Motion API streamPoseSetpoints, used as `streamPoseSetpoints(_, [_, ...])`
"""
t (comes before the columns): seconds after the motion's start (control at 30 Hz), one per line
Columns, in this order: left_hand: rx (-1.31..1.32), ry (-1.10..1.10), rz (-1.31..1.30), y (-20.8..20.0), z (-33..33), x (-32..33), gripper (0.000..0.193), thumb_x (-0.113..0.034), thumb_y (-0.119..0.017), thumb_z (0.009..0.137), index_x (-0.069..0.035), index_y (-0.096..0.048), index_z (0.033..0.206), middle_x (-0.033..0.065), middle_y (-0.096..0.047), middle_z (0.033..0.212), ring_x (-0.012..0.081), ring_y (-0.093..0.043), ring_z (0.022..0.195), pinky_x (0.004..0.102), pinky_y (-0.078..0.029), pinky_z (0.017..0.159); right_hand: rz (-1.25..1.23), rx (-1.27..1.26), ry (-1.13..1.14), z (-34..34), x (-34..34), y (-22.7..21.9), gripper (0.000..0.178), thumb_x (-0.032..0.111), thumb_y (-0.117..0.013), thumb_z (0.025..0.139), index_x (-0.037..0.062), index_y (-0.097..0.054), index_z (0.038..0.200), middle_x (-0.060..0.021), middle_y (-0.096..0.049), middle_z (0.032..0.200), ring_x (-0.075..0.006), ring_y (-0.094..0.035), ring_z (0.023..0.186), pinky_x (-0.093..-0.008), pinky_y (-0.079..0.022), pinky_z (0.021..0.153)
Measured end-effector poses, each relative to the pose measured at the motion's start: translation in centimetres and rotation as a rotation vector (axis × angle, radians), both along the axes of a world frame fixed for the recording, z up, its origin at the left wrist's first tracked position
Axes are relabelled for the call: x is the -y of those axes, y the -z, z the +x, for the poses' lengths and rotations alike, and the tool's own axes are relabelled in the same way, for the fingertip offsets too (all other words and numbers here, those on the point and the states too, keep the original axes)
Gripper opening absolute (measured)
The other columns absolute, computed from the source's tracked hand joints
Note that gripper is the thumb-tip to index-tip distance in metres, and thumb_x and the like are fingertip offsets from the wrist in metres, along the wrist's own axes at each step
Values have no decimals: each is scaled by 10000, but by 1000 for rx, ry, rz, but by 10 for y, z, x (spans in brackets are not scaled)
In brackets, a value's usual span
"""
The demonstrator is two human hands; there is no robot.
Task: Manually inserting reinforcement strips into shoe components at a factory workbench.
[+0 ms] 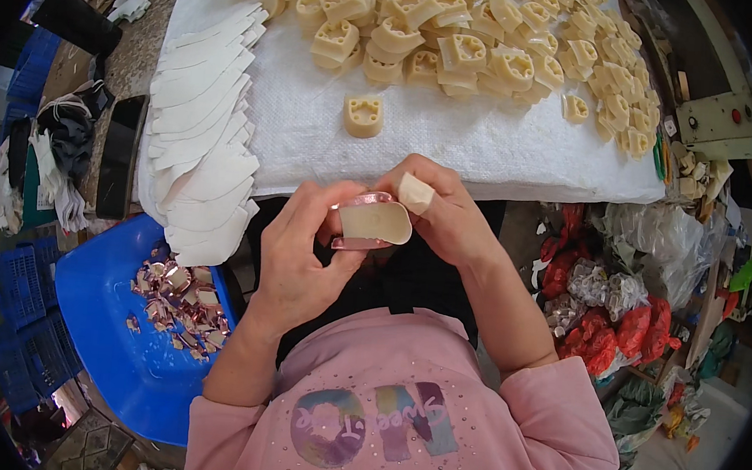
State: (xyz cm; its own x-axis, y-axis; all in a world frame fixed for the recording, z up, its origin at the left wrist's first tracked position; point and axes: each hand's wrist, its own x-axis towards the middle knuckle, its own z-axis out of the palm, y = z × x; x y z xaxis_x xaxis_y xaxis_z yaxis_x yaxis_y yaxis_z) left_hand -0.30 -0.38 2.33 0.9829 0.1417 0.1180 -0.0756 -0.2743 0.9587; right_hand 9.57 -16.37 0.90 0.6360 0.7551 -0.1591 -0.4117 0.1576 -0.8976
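Observation:
My left hand (300, 245) grips a small block (371, 224) with a pale, D-shaped face and shiny pink sides, probably a shoe heel. My right hand (450, 210) is closed at the block's far right side. A beige wrap (416, 194) covers the tip of my right thumb. What the right fingers pinch, apart from the block's edge, is hidden. Just beyond my hands, a bare cream-coloured heel block (364, 117) with holes in its top sits on the white woven cloth (295, 140).
Many similar cream blocks (405, 38) are heaped at the back of the table. White curved sheets (204, 115) overlap along its left side. A blue basin (101, 302) with pink shiny scraps (181, 304) stands at lower left. A dark phone (121, 157) lies left; red bags (593, 340) sit lower right.

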Motion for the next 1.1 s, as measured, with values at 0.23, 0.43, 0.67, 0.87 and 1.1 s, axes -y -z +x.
streamPoseSetpoints(0.23, [141,-15,270,-14,4,6,438,57,-733,598,-18,-564,994,71,-541,788,141,-545,599,249,-469,543,-154,623,-4,4,4,-11,123,132,-556,858,19,-557,810,-35,-583,713,-106,-547,652,-266,-449,575])
streamPoseSetpoints(0.43, [243,-86,333,-6,9,16,442,-24,-784,579,-33,-474,893,30,-512,692,49,-438,539,194,-357,468,-229,544,57,-3,1,-10,147,122,-504,881,16,-600,915,-63,-613,776,-139,-587,715,-283,-461,619])
streamPoseSetpoints(0.67, [284,-242,274,2,7,34,437,-55,-808,549,-32,-509,867,66,-542,697,173,-561,540,276,-461,499,141,227,109,-17,-2,9,213,189,-476,936,29,-605,992,-33,-597,901,-108,-556,813,-250,-459,696])
streamPoseSetpoints(0.87, [280,-325,328,7,7,36,439,-44,-801,549,-27,-486,855,71,-520,682,186,-553,530,281,-457,486,174,-24,165,-26,-8,12,306,278,-441,968,14,-568,1053,-54,-604,946,-107,-569,771,-240,-473,607])
streamPoseSetpoints(1.1, [394,-396,364,13,7,37,481,-53,-820,577,-35,-419,842,58,-521,664,77,-470,492,200,-376,433,-22,312,247,-33,-15,9,281,226,-409,968,11,-570,1049,-63,-614,971,-162,-599,772,-278,-489,674])
